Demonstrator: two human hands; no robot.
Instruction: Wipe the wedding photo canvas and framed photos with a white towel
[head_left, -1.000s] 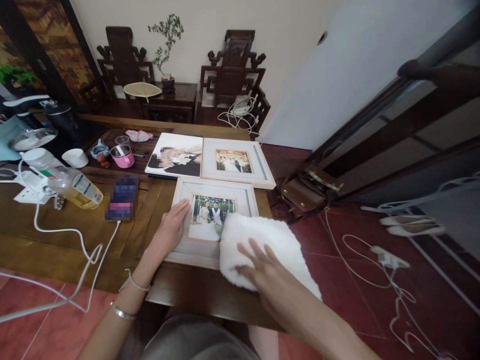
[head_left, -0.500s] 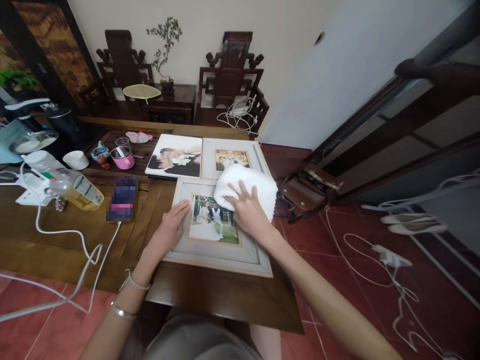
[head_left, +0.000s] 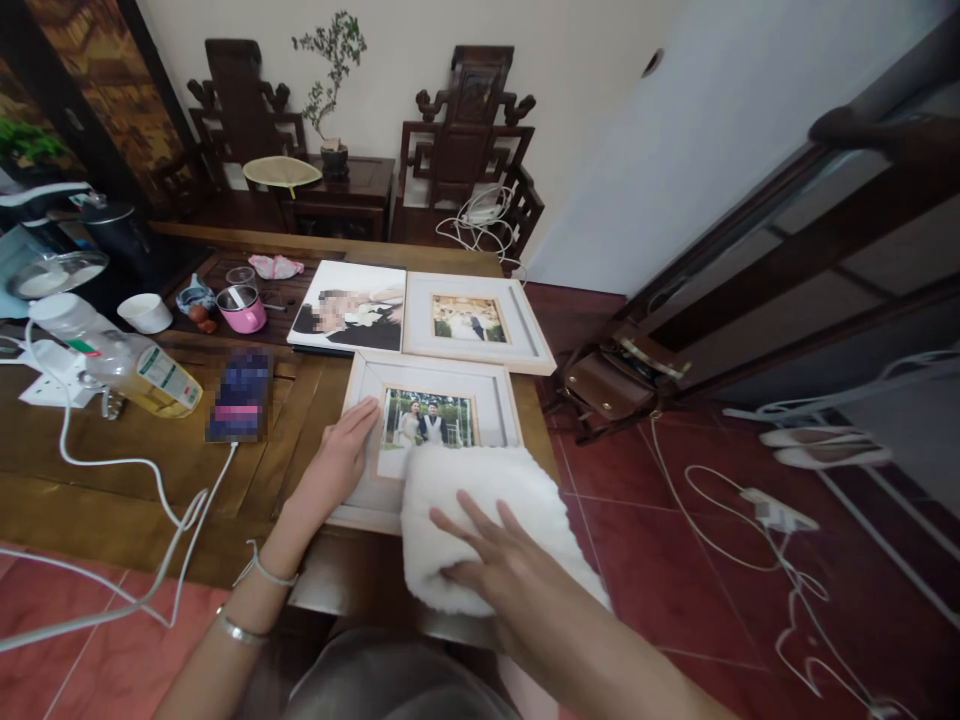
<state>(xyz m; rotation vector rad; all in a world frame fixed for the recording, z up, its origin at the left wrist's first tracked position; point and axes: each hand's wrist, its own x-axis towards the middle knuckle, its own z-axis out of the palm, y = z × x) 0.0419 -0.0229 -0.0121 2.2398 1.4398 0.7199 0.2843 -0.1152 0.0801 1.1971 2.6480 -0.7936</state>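
the person's left hand (head_left: 341, 460) and right hand (head_left: 499, 575) were bare, as were both forearms down to the lower edge of the head camera's view. two pieces of jewellery circled the left wrist: a thin pale bracelet (head_left: 264, 572) nearer the hand, and a silver bangle (head_left: 238, 630) a little further up the arm, its metal catching the light. plain grey clothing (head_left: 390, 685) covered the lap at the bottom of the view.
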